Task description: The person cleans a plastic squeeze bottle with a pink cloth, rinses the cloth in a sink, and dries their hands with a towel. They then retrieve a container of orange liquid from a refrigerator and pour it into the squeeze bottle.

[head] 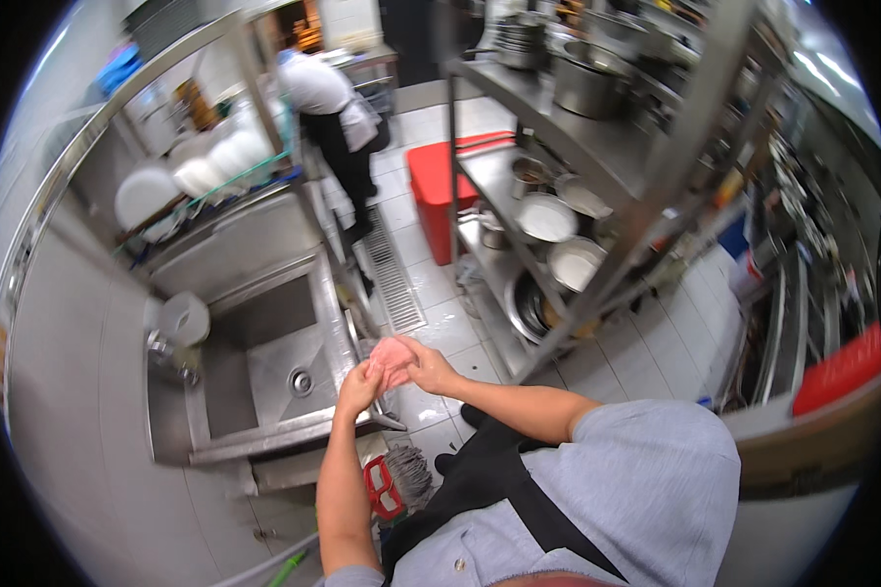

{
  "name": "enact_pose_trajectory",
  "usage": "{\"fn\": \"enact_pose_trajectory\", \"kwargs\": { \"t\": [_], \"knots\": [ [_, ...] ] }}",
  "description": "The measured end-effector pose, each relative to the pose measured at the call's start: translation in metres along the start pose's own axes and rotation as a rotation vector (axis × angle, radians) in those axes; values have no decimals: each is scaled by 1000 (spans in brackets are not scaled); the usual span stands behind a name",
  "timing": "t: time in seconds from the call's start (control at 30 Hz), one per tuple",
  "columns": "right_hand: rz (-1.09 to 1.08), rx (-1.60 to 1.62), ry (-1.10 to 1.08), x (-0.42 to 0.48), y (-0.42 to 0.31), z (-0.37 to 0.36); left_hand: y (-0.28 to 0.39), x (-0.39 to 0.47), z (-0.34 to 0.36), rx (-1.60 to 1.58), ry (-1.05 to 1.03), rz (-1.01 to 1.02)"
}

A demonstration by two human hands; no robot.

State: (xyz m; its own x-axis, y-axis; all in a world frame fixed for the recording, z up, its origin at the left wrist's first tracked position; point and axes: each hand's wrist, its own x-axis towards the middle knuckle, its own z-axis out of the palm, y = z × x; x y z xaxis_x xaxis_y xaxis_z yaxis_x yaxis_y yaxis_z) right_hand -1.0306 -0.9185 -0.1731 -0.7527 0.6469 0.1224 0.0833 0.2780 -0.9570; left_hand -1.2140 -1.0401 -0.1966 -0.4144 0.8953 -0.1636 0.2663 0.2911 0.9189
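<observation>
A crumpled pink cloth (392,362) is stretched between my two hands, over the front right rim of the stainless steel sink (268,433). My left hand (357,389) grips its left edge, close to the rim. On the other side, my right hand (432,367) pinches the cloth's right edge above the tiled floor. The sink basin shows a round drain (301,381) at its bottom. A faucet (172,356) and a white plastic container (185,319) are at the sink's left wall.
A mop head (409,469) with a red part stands by my feet. Plates (227,158) fill a rack beyond the sink. A metal shelf (477,172) with pots is at right, near a red bin (429,194). Another person (330,103) bends beside the floor drain grate (389,271).
</observation>
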Motion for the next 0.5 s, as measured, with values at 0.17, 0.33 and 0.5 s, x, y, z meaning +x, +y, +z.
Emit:
{"fn": "enact_pose_trajectory", "kwargs": {
  "t": [0.17, 0.33, 0.5],
  "knots": [
    [144, -246, 182, -94, 30, -108, -19, 12, 128, -419, -151, -302],
    [364, -369, 244, -202, 49, -223, 69, -10, 262, -333, -725, -285],
    [496, -383, 875, -292, 78, -307, 149, -21, 438, -88, -825, 207]
  ]
}}
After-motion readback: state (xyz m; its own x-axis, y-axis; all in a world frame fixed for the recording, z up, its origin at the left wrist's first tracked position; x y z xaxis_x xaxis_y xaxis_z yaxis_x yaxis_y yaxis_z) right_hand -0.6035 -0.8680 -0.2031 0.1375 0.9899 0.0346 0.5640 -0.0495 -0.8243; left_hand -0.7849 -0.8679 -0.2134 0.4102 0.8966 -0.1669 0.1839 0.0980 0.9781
